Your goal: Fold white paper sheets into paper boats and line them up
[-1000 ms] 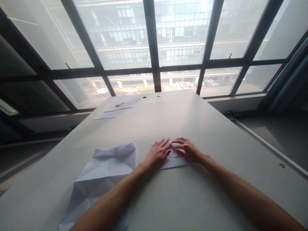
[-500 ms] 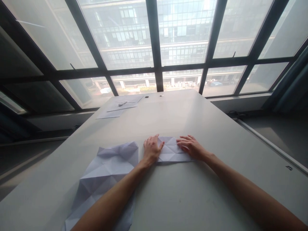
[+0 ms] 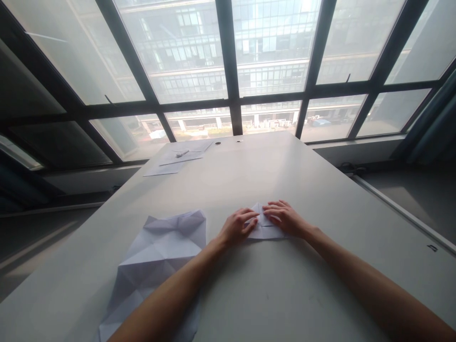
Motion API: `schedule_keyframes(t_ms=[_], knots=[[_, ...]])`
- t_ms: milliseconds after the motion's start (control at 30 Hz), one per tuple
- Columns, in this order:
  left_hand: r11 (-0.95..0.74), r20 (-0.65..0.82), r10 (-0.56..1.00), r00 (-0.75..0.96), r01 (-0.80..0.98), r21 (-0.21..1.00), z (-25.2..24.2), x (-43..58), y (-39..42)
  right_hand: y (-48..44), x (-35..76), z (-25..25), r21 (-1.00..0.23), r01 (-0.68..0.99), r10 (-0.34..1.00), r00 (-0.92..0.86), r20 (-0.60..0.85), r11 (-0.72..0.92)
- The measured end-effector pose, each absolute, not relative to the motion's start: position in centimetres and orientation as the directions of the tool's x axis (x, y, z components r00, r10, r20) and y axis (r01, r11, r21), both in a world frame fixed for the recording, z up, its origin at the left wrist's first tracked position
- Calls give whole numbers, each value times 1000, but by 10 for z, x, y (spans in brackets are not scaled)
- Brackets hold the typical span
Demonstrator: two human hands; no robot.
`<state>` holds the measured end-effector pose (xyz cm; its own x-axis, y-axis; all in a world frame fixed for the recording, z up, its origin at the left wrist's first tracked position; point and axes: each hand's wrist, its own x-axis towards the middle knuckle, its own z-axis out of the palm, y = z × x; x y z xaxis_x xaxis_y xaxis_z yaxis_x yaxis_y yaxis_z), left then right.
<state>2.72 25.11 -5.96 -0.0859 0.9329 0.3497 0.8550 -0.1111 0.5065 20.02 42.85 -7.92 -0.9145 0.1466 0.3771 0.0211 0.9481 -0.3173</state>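
Note:
A small folded sheet of white paper (image 3: 262, 232) lies flat on the white table, its upper edge coming to a point and a seam running down its middle. My left hand (image 3: 238, 225) rests on its left half, fingers stretched toward the seam. Across from it, my right hand (image 3: 283, 218) lies on the right half with the fingers extended. Both hands press from above and cover the paper's sides. Left of them is a larger creased sheet of white paper (image 3: 162, 242), partly hidden under my left forearm.
The long white table (image 3: 270, 180) reaches to large windows with dark frames (image 3: 233, 101). At its far left lie several sheets of paper (image 3: 162, 168), with a small whitish object (image 3: 181, 153) on top. A small dark mark (image 3: 432, 248) shows near the right edge.
My left hand has moved right, and the paper's left side is now folded inward to the middle. My right hand has stayed almost in place.

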Motion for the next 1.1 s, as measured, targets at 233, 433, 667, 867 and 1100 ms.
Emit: schedule_keyframes(t_ms=[233, 433, 667, 867, 1100], knots=[[-158, 307, 949, 66, 945, 287, -57, 31, 250, 427, 199, -78, -299, 22, 143, -911, 387, 954], [-169, 283, 954, 98, 956, 239, -49, 37, 248, 423, 199, -77, -307, 33, 161, -901, 402, 951], [-161, 273, 957, 95, 960, 228, -45, 38, 248, 416, 200, -68, -397, 75, 262, -858, 441, 915], [-188, 302, 948, 101, 942, 278, -58, 29, 253, 416, 197, -73, -374, 103, 277, -851, 447, 922], [-155, 297, 953, 63, 942, 298, -60, 27, 252, 413, 196, -75, -331, 145, 257, -911, 324, 932]])
